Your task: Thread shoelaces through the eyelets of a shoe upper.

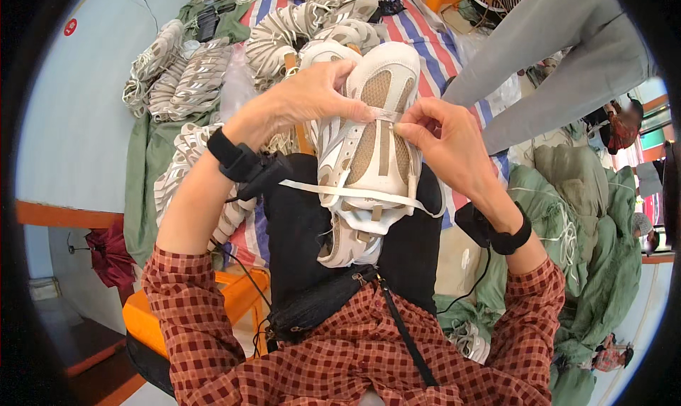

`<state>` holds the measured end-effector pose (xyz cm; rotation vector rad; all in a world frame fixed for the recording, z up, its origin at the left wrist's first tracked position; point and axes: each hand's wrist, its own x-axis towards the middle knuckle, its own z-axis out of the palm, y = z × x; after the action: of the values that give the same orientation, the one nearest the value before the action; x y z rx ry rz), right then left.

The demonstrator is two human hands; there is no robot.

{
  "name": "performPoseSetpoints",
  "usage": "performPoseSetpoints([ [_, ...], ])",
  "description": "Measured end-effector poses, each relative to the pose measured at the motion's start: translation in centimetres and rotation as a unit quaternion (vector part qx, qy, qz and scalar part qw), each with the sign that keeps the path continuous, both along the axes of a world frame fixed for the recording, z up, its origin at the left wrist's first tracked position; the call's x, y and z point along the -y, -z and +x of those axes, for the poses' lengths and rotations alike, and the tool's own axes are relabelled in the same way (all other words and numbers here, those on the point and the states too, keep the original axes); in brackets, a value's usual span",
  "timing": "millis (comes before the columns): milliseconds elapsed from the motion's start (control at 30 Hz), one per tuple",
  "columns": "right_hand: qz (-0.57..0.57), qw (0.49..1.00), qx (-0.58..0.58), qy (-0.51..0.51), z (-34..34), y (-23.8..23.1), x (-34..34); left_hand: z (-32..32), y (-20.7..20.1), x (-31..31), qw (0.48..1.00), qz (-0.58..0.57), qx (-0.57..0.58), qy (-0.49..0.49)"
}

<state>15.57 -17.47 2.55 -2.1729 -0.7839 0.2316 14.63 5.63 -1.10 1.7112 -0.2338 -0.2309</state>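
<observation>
Two hands meet on a white and tan shoe propped toe-up on the lap. Lacing looks to be the step in hand. Left hand arches over from the left, wrist bent, fingers closed on the flat white lace at an upper eyelet. Right hand pinches the lace's other side, thumb against forefinger. Next move likely needs a steady pull through. Heaps of shoe uppers lie beyond.

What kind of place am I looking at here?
Probably a small shoe-making workshop. Both hands, left hand and right hand, thread a flat lace on a white shoe, with piles of shoe uppers on a striped sheet behind.
</observation>
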Motion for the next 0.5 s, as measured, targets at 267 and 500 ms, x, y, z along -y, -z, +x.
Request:
performPoseSetpoints([
  [267,0.056,0.987,0.148,0.032,-0.9,2.0,0.1,-0.2,-1.5,0.5,0.997,0.041,-0.065,0.017],
  [500,0.071,0.987,0.141,0.024,-1.0,2.2,0.0,-0.4,-1.5,0.6,0.996,-0.010,-0.091,0.020],
])
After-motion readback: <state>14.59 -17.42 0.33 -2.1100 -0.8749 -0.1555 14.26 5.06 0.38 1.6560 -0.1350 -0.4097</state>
